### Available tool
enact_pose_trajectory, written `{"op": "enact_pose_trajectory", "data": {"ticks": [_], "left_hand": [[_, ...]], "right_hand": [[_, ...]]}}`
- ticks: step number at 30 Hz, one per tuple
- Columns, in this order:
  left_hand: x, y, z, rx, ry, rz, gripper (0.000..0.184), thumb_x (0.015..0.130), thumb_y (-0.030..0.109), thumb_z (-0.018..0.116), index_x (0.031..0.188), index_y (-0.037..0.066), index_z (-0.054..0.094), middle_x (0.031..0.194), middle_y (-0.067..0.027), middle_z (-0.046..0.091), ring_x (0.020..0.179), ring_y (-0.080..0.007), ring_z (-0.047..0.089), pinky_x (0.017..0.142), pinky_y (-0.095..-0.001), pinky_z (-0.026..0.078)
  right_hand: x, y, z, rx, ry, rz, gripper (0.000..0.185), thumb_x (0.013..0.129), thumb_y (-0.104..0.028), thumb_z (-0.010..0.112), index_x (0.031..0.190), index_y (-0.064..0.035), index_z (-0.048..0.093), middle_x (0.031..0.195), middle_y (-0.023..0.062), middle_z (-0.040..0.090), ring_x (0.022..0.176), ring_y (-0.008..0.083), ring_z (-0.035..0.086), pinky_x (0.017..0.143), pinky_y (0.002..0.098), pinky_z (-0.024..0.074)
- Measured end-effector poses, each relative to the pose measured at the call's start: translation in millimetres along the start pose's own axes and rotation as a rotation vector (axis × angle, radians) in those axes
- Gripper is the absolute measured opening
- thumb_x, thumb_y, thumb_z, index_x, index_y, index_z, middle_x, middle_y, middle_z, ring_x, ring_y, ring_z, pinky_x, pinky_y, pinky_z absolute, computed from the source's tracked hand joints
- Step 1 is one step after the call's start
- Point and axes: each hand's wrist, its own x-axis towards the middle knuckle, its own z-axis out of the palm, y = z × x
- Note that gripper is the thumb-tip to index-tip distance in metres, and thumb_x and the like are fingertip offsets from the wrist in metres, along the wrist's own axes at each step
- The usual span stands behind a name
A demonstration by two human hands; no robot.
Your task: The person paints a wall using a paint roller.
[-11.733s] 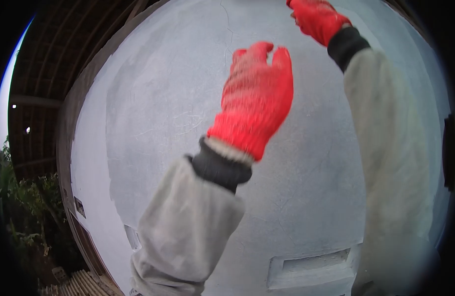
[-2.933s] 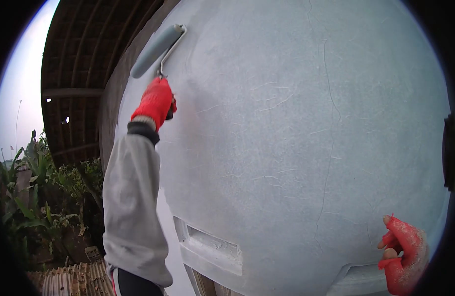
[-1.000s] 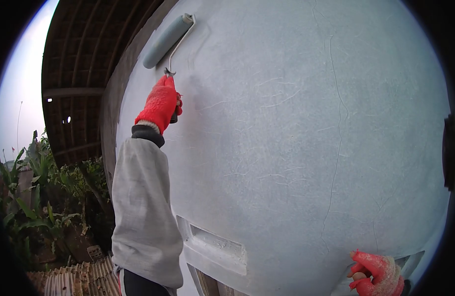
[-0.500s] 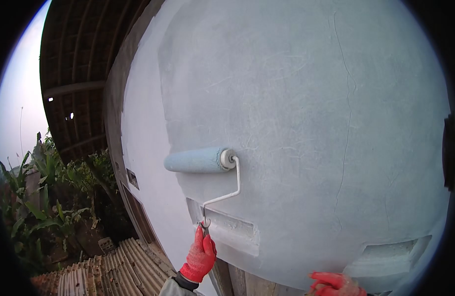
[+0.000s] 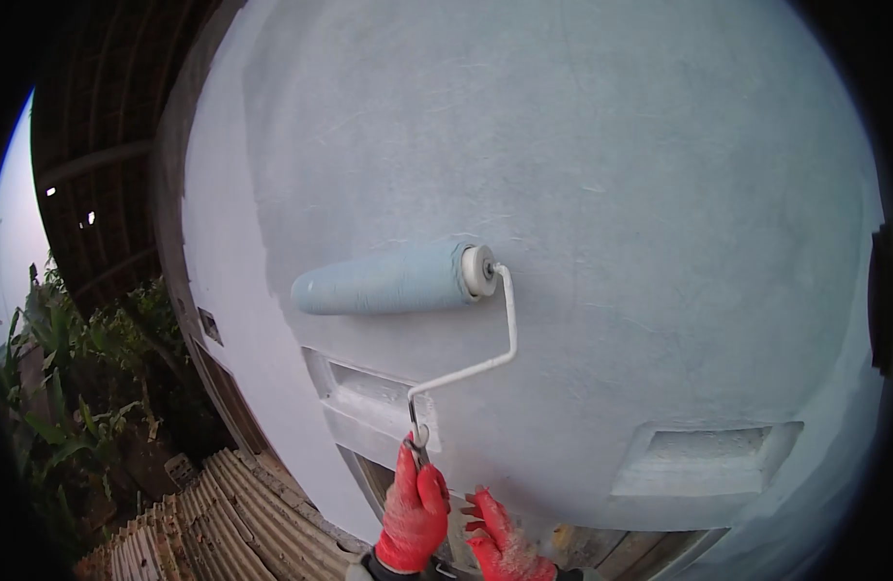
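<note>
My left hand [image 5: 413,518], in a red glove dusted with white, is closed around the lower end of a paint roller [image 5: 393,278]. The roller has a thick pale blue sleeve, a white end cap and a bent white wire frame. Beside the rod, just above my fingers, a metal piece like an open-end wrench head [image 5: 421,436] sticks up. My right hand [image 5: 508,542], also in a red glove, is just right of the left one with its fingers apart and holding nothing. The sleeve is at the pale blue-grey wall [image 5: 611,213]; contact is hard to tell.
Two recessed vents [image 5: 708,445] are set low in the wall, above wooden frames [image 5: 621,547]. A corrugated roof [image 5: 224,523] lies lower left, with plants [image 5: 78,407] beyond. A dark roof overhang [image 5: 98,165] covers the upper left.
The view has shifted to the right along the wall. My right hand has moved left and come close to the left hand. The roller appears larger and its frame is turned slightly.
</note>
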Motion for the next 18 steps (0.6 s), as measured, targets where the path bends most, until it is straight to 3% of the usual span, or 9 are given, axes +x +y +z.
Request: {"op": "enact_pose_trajectory", "data": {"ticks": [3,4,5,6,7,10,12,13,18], "left_hand": [[-35.1,-3.8,36.1,-0.041,-0.037,0.008,0.051,0.096,0.008,0.038,0.145,0.002,0.024,0.074,-0.0031,0.055,0.061,-0.0109,0.054,0.056,-0.0253,0.046],[-45.5,-4.2,45.5,-0.047,-0.029,0.054,0.050,0.097,0.008,0.036,0.145,0.002,0.023,0.077,-0.0025,0.054,0.062,-0.0096,0.052,0.056,-0.0236,0.045],[-52.8,3.3,51.7,-0.036,-0.030,-0.005,0.052,0.093,0.008,0.044,0.142,-0.004,0.029,0.088,-0.0108,0.061,0.077,-0.0207,0.062,0.072,-0.0308,0.051],[-58.2,5.0,58.5,-0.034,-0.042,-0.028,0.052,0.093,0.008,0.044,0.142,-0.004,0.029,0.088,-0.0108,0.061,0.077,-0.0207,0.062,0.072,-0.0308,0.051],[-63.1,3.9,65.7,0.017,-0.064,0.025,0.050,0.093,0.007,0.045,0.140,-0.005,0.033,0.098,-0.0159,0.060,0.087,-0.0255,0.062,0.078,-0.0334,0.050],[-80.2,2.2,90.2,0.167,-0.084,0.204,0.047,0.093,0.003,0.044,0.139,-0.002,0.036,0.098,-0.0087,0.057,0.083,-0.0154,0.058,0.075,-0.0279,0.048],[-84.5,10.8,107.4,0.168,-0.104,0.361,0.047,0.091,0.002,0.046,0.137,-0.005,0.039,0.107,-0.0153,0.057,0.090,-0.0223,0.060,0.081,-0.0321,0.049],[-87.7,18.5,111.5,0.096,-0.163,0.260,0.046,0.090,0.001,0.048,0.135,-0.005,0.042,0.114,-0.0199,0.054,0.098,-0.0286,0.059,0.087,-0.0355,0.047],[-90.8,26.1,132.7,0.042,-0.188,0.314,0.046,0.088,0.003,0.057,0.131,-0.006,0.045,0.115,-0.0213,0.056,0.102,-0.0343,0.055,0.088,-0.0392,0.045]], "right_hand": [[-20.9,4.3,-0.1,0.113,0.126,-0.188,0.054,0.100,-0.026,0.044,0.145,-0.0021,0.029,0.138,0.0195,0.046,0.127,0.0325,0.045,0.101,0.0390,0.0407],[-23.5,-2.0,-8.0,0.111,0.129,-0.166,0.054,0.100,-0.026,0.044,0.145,-0.0021,0.029,0.138,0.0195,0.046,0.127,0.0325,0.045,0.101,0.0390,0.0407],[-18.1,-13.0,-21.1,0.272,0.123,-0.087,0.060,0.099,-0.032,0.044,0.144,0.0020,0.027,0.133,0.0205,0.049,0.123,0.0332,0.049,0.100,0.0395,0.0413],[-15.6,-21.6,-32.8,0.433,0.120,-0.006,0.066,0.098,-0.039,0.044,0.143,0.0061,0.025,0.127,0.0215,0.052,0.118,0.0338,0.053,0.098,0.0400,0.0419],[-21.0,-24.2,-45.3,0.480,0.036,0.071,0.072,0.100,-0.045,0.033,0.146,0.0071,0.016,0.144,0.0211,0.038,0.133,0.0312,0.038,0.111,0.0382,0.0253],[-41.3,-8.4,-60.3,0.629,0.097,0.214,0.072,0.099,-0.045,0.033,0.146,0.0065,0.016,0.143,0.0211,0.039,0.131,0.0313,0.040,0.110,0.0382,0.0279],[-49.3,-3.1,-70.2,0.649,0.125,0.211,0.072,0.099,-0.046,0.032,0.146,0.0066,0.016,0.144,0.0213,0.037,0.133,0.0312,0.038,0.110,0.0378,0.0277],[-53.1,1.9,-75.0,0.598,0.149,0.264,0.072,0.099,-0.046,0.032,0.146,0.0065,0.016,0.145,0.0217,0.035,0.135,0.0318,0.036,0.110,0.0378,0.0274],[-52.8,-9.3,-112.1,0.270,0.207,0.087,0.068,0.099,-0.042,0.034,0.144,0.0081,0.023,0.141,0.0263,0.040,0.130,0.0383,0.041,0.107,0.0400,0.0323]]}}
